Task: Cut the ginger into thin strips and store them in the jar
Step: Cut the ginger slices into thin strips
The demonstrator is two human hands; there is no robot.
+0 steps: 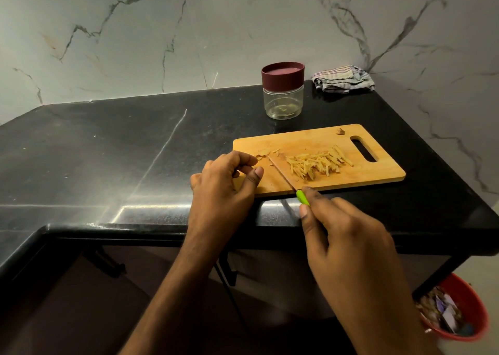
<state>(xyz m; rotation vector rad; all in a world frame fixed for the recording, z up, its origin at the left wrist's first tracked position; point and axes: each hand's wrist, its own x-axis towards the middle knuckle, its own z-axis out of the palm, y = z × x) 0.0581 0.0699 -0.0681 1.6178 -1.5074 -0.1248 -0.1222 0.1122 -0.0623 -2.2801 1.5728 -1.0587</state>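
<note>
Centrally, ginger strips (318, 162) lie heaped on the wooden cutting board (378, 175), a few peel flakes (266, 152) at its left end. Right hand (348, 235), grip wrapped round the green-handled knife (286, 177), blade flat on board beside the strips. Left hand (224, 181) at the board's left edge, fingers curled, holding nothing visible. Lidded jar (283, 92) stands behind the board on the black desk (108, 149); folded cloth (343, 79) beyond.

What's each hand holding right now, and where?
The right hand grips the knife by its green handle. The left hand holds nothing clearly visible.
</note>
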